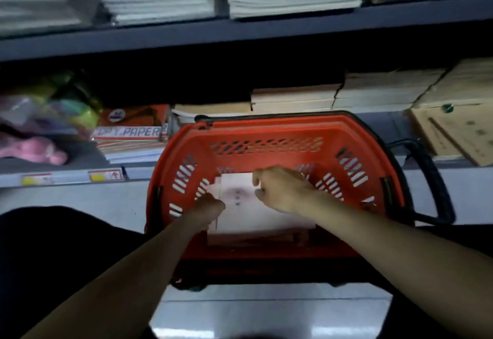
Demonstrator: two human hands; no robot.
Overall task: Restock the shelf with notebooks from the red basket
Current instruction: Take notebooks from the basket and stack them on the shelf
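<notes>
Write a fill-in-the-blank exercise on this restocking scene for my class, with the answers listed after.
The basket is coloured ____. Its handle is ____. The left hand and right hand both touch a white stack of ____. The pack on the shelf left of the basket shows the word ____.
Missing words: red; black; notebooks; PAPER.

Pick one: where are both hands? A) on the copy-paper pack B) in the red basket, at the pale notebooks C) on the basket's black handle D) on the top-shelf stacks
B: left hand and right hand both reach down into the red basket, onto the pale notebooks.
</notes>
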